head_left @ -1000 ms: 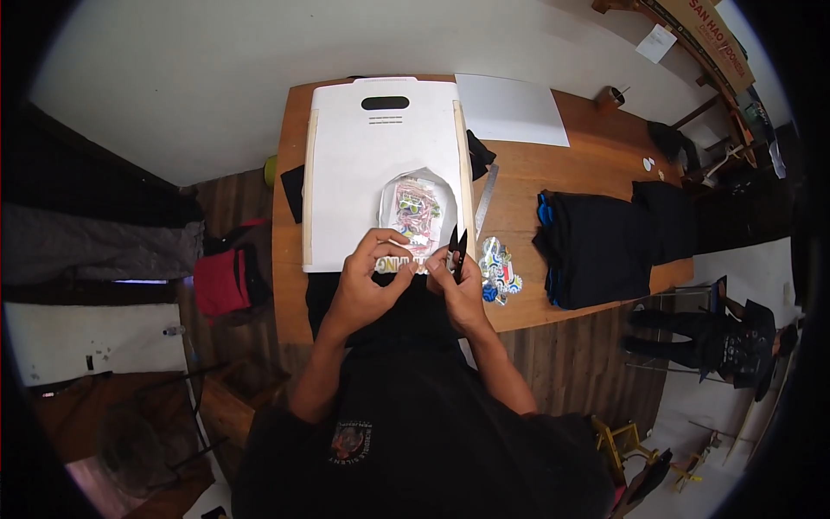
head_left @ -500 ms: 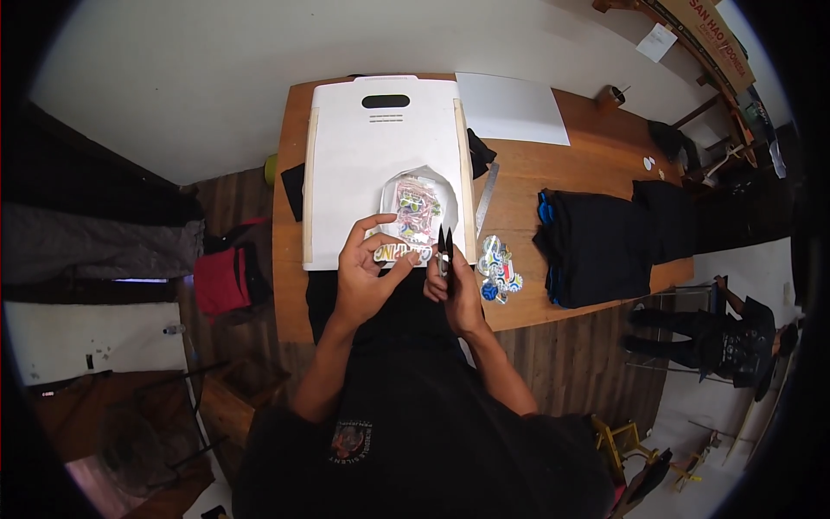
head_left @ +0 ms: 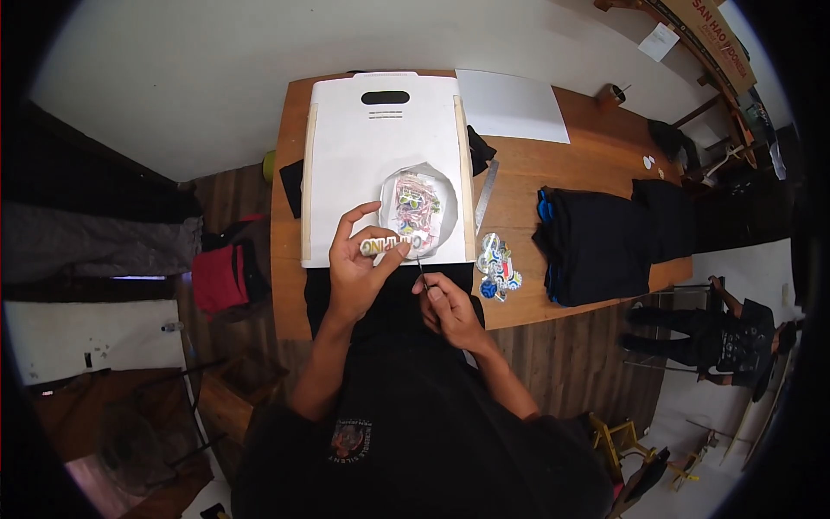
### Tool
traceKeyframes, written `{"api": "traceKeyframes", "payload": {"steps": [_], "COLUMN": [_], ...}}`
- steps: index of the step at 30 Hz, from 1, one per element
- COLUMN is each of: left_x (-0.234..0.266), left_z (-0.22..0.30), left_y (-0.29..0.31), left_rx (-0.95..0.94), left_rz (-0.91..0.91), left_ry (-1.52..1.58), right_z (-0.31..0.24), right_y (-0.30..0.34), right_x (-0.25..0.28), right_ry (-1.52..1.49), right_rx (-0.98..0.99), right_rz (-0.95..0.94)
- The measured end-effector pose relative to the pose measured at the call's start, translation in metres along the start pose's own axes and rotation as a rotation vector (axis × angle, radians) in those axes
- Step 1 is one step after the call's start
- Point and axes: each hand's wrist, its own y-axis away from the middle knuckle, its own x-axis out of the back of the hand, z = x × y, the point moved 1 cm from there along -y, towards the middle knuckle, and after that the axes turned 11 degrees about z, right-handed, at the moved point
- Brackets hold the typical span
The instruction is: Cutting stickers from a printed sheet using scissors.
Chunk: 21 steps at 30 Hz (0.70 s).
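My left hand [head_left: 354,277] pinches a lettered cut-out sticker [head_left: 377,246] between thumb and fingers. My right hand [head_left: 451,313] grips small dark scissors [head_left: 422,272], whose thin blades point up toward the sticker's right end. Whether the blades touch it I cannot make out. Just beyond both hands stands a white many-sided bowl [head_left: 449,212] holding several colourful printed pieces [head_left: 415,201]. It rests on the near part of a white board [head_left: 346,156] with wooden side strips. Right of my right hand lies a small pile of blue, green and white cut-outs [head_left: 497,266].
A metal ruler [head_left: 488,195] lies right of the board on the wooden table [head_left: 519,173]. Folded black cloth [head_left: 596,246] is stacked farther right. A white sheet [head_left: 512,105] and a brown cup [head_left: 611,97] sit at the back. Another person [head_left: 735,342] stands far right.
My right hand has lowered and turned, swinging the scissors from upright beside the sticker to its lower right end. My left hand has shifted slightly left with the sticker.
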Motion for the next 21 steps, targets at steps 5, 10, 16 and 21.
{"api": "traceKeyframes", "payload": {"steps": [5,10,16,21], "left_x": [0.0005,-0.0004,0.0019,-0.0038], "left_z": [0.0006,0.0014,0.0001,0.0063], "left_y": [0.0002,0.0006,-0.0018,-0.0011], "left_rx": [-0.001,0.019,0.006,0.021], "left_rz": [0.007,0.017,-0.007,0.005], "left_ry": [-0.024,0.011,-0.044,-0.011], "right_z": [-0.0008,-0.0041,-0.0041,-0.0034], "right_y": [-0.0055,-0.0071,-0.0081,-0.0095], "right_x": [-0.0007,0.0023,0.0028,0.0037], "right_ry": [0.036,0.08,0.061,0.061], "right_rx": [0.024,0.023,0.011,0.029], "right_rz": [0.002,-0.001,-0.012,-0.023]}}
